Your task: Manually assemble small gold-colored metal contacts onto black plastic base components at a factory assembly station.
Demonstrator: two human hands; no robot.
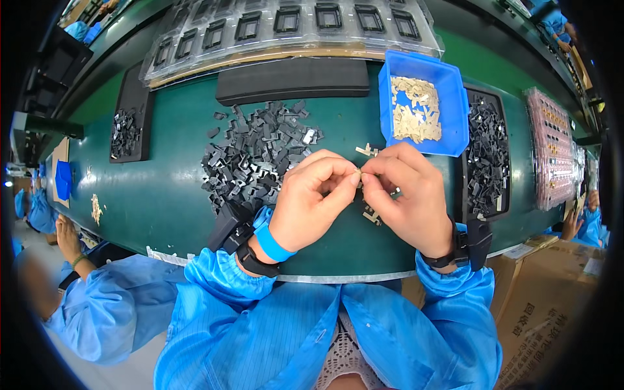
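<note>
My left hand [315, 192] and my right hand [411, 198] meet over the green table, thumbs and forefingers pinched tip to tip. Between the fingertips shows a bit of a small beige piece [360, 179], mostly hidden by the fingers. A few more beige pieces [367, 150] lie just beyond my hands, and others [372, 216] lie under the right one. To the left of my left hand spreads a heap of small black plastic parts [253, 153]. Beyond my right hand stands a blue bin [459, 120] holding many beige pieces.
Black trays with small dark parts stand at right [506, 195] and left [140, 153]. A long black block [292, 79] lies at the back before stacked clear trays [299, 45] of black frames. A co-worker's sleeve [104, 312] is at lower left; a cardboard box [552, 305] at lower right.
</note>
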